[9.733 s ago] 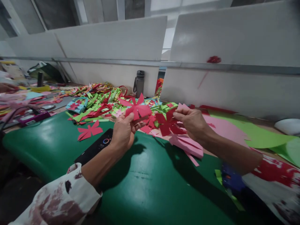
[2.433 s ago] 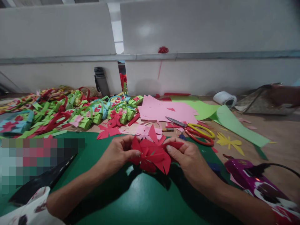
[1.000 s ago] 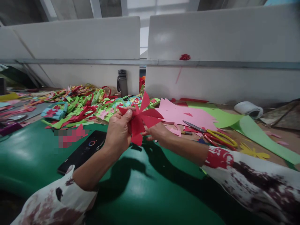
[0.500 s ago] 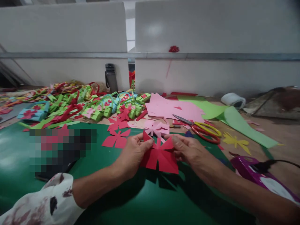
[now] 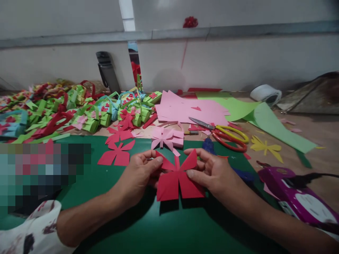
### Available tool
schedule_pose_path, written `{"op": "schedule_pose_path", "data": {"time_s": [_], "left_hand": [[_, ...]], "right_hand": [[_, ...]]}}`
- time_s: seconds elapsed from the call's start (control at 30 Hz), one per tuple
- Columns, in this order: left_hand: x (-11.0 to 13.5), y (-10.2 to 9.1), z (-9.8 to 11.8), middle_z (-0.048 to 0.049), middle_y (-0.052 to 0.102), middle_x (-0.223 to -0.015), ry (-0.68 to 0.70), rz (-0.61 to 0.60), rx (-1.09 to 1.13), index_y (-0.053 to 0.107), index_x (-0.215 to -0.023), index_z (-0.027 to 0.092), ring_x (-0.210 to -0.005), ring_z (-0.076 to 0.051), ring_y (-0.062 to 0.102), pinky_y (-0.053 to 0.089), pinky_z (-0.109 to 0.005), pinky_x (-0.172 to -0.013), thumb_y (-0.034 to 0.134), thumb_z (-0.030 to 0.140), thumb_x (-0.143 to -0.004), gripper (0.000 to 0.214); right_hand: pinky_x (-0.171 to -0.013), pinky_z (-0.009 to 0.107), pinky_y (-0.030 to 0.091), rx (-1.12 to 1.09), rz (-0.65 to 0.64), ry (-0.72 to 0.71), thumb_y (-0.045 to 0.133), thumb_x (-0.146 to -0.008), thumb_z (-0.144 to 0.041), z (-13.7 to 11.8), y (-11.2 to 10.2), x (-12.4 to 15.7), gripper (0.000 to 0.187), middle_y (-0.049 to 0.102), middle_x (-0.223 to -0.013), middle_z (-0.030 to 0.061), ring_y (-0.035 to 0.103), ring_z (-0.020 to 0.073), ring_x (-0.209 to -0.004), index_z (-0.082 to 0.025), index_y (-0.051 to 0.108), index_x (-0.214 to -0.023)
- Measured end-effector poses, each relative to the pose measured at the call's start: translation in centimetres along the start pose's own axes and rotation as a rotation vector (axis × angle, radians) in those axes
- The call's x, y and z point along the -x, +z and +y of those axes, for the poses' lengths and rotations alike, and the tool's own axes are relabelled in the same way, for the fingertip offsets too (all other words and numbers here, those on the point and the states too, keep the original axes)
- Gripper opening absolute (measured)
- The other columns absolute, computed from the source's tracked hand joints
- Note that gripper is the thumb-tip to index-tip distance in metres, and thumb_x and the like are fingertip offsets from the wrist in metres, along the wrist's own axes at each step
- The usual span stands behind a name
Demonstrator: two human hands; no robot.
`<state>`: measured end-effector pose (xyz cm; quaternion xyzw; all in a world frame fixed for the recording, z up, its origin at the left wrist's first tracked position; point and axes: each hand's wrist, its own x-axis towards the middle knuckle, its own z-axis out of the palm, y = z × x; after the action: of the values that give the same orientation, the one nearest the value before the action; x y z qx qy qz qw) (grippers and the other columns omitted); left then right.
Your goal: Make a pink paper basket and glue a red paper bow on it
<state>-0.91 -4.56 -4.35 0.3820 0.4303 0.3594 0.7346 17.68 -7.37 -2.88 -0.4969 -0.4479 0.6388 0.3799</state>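
Red cutout (image 5: 168, 184) was held over green surface (image 5: 132, 227)
Left hand (image 5: 140, 174) pinched its 10 o'clock wing; right hand (image 5: 212, 171) gripped it at 3 o'clock. Scissors (image 5: 214, 127) lay at 2 o'clock, second cutout (image 5: 123, 158) at 10.

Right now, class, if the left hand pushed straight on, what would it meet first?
Beyond the red cut-out it holds, the left hand would probably meet the pink paper piece first; depth is unclear.
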Motion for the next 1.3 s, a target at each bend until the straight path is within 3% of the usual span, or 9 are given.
{"op": "schedule_pose_path", "data": {"time_s": [0.2, 0.37, 0.47, 0.53, 0.63, 0.77, 0.97, 1.1, 1.3], "left_hand": [[0.5, -1.0, 1.2, 0.0034, 0.058, -0.059, 0.093, 0.047, -0.379, 0.05, -0.096, 0.016, -0.046, -0.008, 0.052, 0.043, -0.019, -0.046, 0.058, 0.027, -0.082, 0.02], [1.1, -1.7, 1.2, -0.0013, 0.061, -0.081, 0.83, 0.207, -0.997, 0.051, -0.109, 0.017, -0.066, -0.011, 0.056, 0.046, -0.022, -0.059, 0.053, 0.014, -0.084, 0.026], [1.7, -1.9, -0.1, -0.0045, 0.063, -0.083, 1.136, -0.048, -1.206, 0.055, -0.1, 0.015, -0.074, -0.014, 0.057, 0.046, -0.025, -0.065, 0.051, 0.007, -0.084, 0.018], [2.1, -1.7, -1.0, -0.0056, 0.063, -0.078, 1.171, -0.224, -1.275, 0.057, -0.094, 0.014, -0.072, -0.015, 0.057, 0.047, -0.026, -0.065, 0.049, 0.006, -0.085, 0.015], [2.7, -1.2, -1.8, -0.0062, 0.061, -0.073, 1.175, -0.312, -1.391, 0.059, -0.087, 0.014, -0.072, -0.016, 0.058, 0.049, -0.028, -0.066, 0.048, 0.011, -0.088, 0.012], [3.1, -1.1, -1.9, -0.0067, 0.062, -0.073, 1.117, -0.374, -1.52, 0.059, -0.079, 0.014, -0.072, -0.017, 0.058, 0.052, -0.03, -0.066, 0.046, 0.015, -0.09, 0.017], [5.0, -2.0, -0.3, -0.0096, 0.069, -0.089, 1.125, -0.411, -1.571, 0.063, -0.095, 0.018, -0.092, -0.022, 0.063, 0.054, -0.035, -0.079, 0.039, 0.016, -0.093, 0.025], [6.2, -2.5, -0.2, -0.005, 0.067, -0.074, 1.075, -0.337, -1.549, 0.063, -0.086, 0.022, -0.077, -0.021, 0.065, 0.056, -0.036, -0.071, 0.048, 0.018, -0.09, 0.016], [4.7, -2.8, -1.9, -0.0074, 0.064, -0.075, 1.123, -0.259, -1.586, 0.061, -0.087, 0.016, -0.079, -0.02, 0.062, 0.054, -0.034, -0.072, 0.05, 0.021, -0.089, 0.013]], "right_hand": [[-0.047, 0.018, 0.037, 0.228, 0.008, 0.059, 0.056, -0.078, -0.015, 0.6, 0.2, 0.1, 0.046, 0.059, -0.067, -0.0079, 0.053, 0.0076, -0.053, -0.022, 0.042, -0.121], [-0.044, 0.02, 0.032, 0.68, 0.021, -0.051, 0.051, -0.083, -0.017, 0.7, -0.1, 0.4, 0.052, 0.048, -0.055, -0.0099, 0.044, 0.009, -0.047, -0.023, 0.041, -0.133], [-0.059, 0.026, 0.045, 0.86, 0.108, -0.218, 0.042, -0.09, -0.024, 0.8, -0.6, 0.4, 0.043, 0.063, -0.068, -0.0037, 0.058, 0.0131, -0.059, -0.023, 0.042, -0.133], [-0.068, 0.029, 0.05, 0.883, 0.183, -0.321, 0.039, -0.091, -0.024, 0.9, -0.9, 0.4, 0.04, 0.07, -0.086, 0.0028, 0.066, 0.0159, -0.073, -0.02, 0.043, -0.131], [-0.065, 0.027, 0.054, 0.864, 0.263, -0.478, 0.038, -0.09, -0.02, 0.9, -0.9, 0.8, 0.039, 0.069, -0.107, 0.0094, 0.069, 0.0162, -0.081, -0.019, 0.042, -0.129], [-0.066, 0.026, 0.055, 0.896, 0.37, -0.563, 0.044, -0.091, -0.02, 0.0, -1.2, 1.5, 0.039, 0.071, -0.099, 0.0028, 0.07, 0.0146, -0.076, -0.026, 0.042, -0.129], [-0.07, 0.036, 0.052, 1.635, 0.554, -0.801, 0.048, -0.09, -0.03, -0.3, -4.4, 2.8, 0.025, 0.07, -0.099, 0.0092, 0.067, 0.0253, -0.086, -0.019, 0.056, -0.112], [-0.048, 0.036, 0.047, 2.065, 0.596, -0.686, 0.036, -0.093, -0.035, 0.8, -6.8, 3.5, 0.035, 0.067, -0.091, 0.0142, 0.066, 0.0283, -0.071, -0.015, 0.063, -0.098], [-0.044, 0.036, 0.049, 1.971, 0.515, -0.555, 0.036, -0.093, -0.039, 2.6, -8.5, 2.9, 0.038, 0.072, -0.091, 0.0126, 0.069, 0.0285, -0.072, -0.015, 0.059, -0.111]]}}
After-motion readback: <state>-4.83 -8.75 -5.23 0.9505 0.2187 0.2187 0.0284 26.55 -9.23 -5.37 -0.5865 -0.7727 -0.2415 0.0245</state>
